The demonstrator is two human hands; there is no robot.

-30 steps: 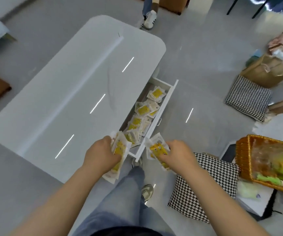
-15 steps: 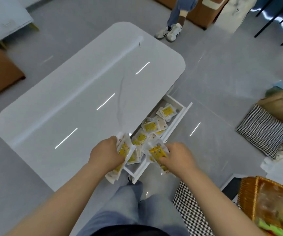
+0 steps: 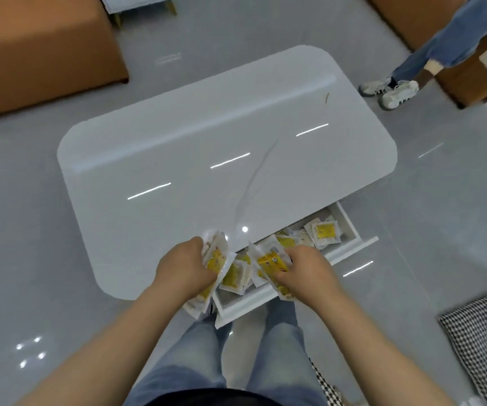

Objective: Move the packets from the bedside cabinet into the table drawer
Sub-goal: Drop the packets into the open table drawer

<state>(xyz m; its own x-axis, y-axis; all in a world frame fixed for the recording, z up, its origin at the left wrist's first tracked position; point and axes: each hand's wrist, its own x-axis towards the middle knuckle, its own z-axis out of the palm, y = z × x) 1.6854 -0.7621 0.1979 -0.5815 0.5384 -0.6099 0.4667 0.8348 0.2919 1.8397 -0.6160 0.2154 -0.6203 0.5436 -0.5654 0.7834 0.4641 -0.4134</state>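
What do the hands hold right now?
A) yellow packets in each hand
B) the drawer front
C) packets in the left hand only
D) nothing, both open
A: the left hand and the right hand each grip yellow packets at the open drawer.

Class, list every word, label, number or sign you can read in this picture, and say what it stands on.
Nothing here can be read.
Packets in the drawer: yellow print, too blurred to read.
Those gripped by the left hand and right hand: small red marks, also unreadable.
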